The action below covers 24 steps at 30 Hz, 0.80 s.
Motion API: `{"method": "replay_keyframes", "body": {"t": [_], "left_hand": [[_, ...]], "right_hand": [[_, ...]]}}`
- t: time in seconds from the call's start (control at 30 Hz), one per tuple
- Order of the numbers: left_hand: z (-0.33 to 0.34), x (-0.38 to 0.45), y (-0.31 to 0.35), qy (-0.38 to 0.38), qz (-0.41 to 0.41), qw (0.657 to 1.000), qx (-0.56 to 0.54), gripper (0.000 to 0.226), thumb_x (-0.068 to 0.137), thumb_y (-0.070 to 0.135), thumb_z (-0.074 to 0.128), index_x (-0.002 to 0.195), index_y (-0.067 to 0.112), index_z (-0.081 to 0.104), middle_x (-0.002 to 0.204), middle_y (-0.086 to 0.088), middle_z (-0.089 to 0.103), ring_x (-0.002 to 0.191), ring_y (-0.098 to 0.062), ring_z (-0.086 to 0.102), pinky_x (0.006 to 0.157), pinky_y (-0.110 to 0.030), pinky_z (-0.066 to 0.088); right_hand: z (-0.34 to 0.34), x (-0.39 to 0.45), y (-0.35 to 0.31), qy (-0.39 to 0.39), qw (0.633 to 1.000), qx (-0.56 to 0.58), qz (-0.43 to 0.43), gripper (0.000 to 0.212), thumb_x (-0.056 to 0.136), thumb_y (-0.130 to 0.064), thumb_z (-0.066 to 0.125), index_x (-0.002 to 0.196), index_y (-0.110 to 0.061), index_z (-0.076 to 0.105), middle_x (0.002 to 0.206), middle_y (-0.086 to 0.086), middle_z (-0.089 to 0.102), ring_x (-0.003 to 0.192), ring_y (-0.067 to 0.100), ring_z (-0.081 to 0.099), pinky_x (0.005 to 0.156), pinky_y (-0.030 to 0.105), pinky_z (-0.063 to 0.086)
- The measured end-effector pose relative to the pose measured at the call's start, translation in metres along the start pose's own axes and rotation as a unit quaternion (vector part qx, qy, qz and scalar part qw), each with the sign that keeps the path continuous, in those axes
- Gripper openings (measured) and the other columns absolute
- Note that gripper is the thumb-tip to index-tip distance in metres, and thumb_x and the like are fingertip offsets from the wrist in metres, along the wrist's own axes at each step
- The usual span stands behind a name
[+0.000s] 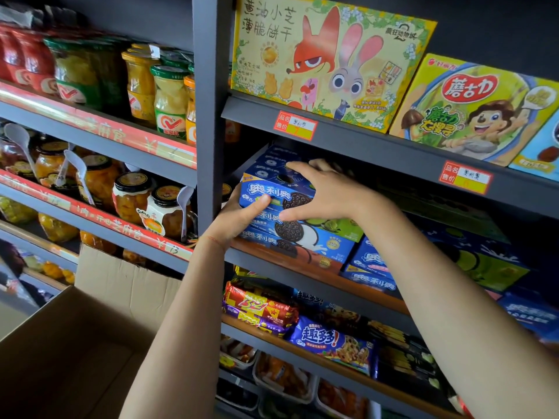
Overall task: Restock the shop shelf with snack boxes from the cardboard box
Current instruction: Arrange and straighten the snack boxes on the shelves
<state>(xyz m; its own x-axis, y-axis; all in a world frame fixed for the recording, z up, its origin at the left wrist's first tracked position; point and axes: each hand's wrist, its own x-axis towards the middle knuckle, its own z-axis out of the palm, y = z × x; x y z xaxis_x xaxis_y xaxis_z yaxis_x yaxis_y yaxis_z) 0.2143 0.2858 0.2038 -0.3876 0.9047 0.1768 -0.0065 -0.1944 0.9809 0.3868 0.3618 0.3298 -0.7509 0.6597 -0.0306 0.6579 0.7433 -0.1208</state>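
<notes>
The blue rectangular cardboard cookie box (266,196) with a dark sandwich cookie printed on its front is sitting on top of a stack of similar blue cookie boxes (302,237) at the left end of the middle shelf (302,278), just right of the dark grey metal upright (208,116). It is looking light and stiff, a thin card carton that is likely to dent at the corners if squeezed hard, and its glossy print is probably a little slippery. The biscuits inside are likely brittle, so it is calling for sliding rather than dropping. The short ends and the flat top are the sensible places to take hold.

The left hand (239,219) is making its grip on the near left end of the box, thumb lying across the printed front and fingers curled round the end behind. The right hand (314,192) is spreading over the top and front, fingers fairly straight and reaching toward the far edge, thumb pressing low on the front; it is pressing more than clasping.

To the right, more blue and green boxes (438,258) are lying flat on the same shelf. Above, a large yellow biscuit box with a cartoon fox and rabbit (326,58) is standing. Near left, the open brown cardboard box (99,322) is showing no goods in the part in view.
</notes>
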Motion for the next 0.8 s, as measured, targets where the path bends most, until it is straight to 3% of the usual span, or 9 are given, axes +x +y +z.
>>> {"method": "replay_keyframes", "body": {"t": [0.07,0.13,0.33,0.53,0.8], "left_hand": [[0.0004,-0.0003,-0.0002,0.008,0.006,1.000,0.005,0.032,0.097,0.027,0.063,0.125,0.029,0.047,0.110,0.011,0.067,0.089,0.004,0.069,0.071,-0.012,0.052],[0.0002,0.0001,-0.0013,0.013,0.007,1.000,0.012,0.033,0.098,0.023,0.060,0.127,0.027,0.046,0.109,0.012,0.067,0.088,0.005,0.069,0.070,-0.011,0.051],[0.0008,-0.0018,0.0012,0.016,0.008,1.000,-0.001,0.057,0.085,0.035,0.072,0.134,0.024,0.045,0.111,0.011,0.070,0.095,-0.003,0.071,0.075,-0.017,0.054],[0.0022,-0.0032,0.0034,0.014,0.007,1.000,-0.005,0.066,0.080,0.041,0.077,0.135,0.025,0.045,0.112,0.010,0.070,0.096,-0.005,0.071,0.074,-0.016,0.055],[0.0005,-0.0055,0.0066,-0.018,0.006,1.000,0.010,0.054,0.073,0.045,0.073,0.121,0.032,0.051,0.105,0.014,0.073,0.096,-0.005,0.071,0.076,-0.018,0.054]], "right_hand": [[0.0001,-0.0004,-0.0005,0.005,1.000,-0.014,-0.001,0.110,0.063,-0.080,0.069,0.153,-0.049,0.013,0.164,0.002,0.011,0.151,0.025,0.013,0.119,0.047,0.016],[0.0000,-0.0009,-0.0007,0.005,1.000,-0.019,-0.001,0.109,0.064,-0.081,0.067,0.153,-0.049,0.013,0.163,0.001,0.011,0.150,0.025,0.013,0.120,0.049,0.015],[-0.0009,-0.0018,-0.0008,-0.001,1.000,-0.021,-0.002,0.108,0.064,-0.082,0.066,0.152,-0.050,0.012,0.164,0.001,0.009,0.151,0.025,0.011,0.120,0.051,0.013],[-0.0013,-0.0023,-0.0009,-0.010,1.000,-0.027,0.000,0.109,0.064,-0.082,0.065,0.153,-0.050,0.009,0.165,0.001,0.005,0.152,0.026,0.008,0.120,0.053,0.010],[-0.0034,-0.0021,0.0036,-0.022,1.000,-0.014,0.001,0.111,0.062,-0.082,0.066,0.152,-0.053,0.008,0.166,-0.001,0.000,0.152,0.024,0.006,0.121,0.050,0.011]]}}
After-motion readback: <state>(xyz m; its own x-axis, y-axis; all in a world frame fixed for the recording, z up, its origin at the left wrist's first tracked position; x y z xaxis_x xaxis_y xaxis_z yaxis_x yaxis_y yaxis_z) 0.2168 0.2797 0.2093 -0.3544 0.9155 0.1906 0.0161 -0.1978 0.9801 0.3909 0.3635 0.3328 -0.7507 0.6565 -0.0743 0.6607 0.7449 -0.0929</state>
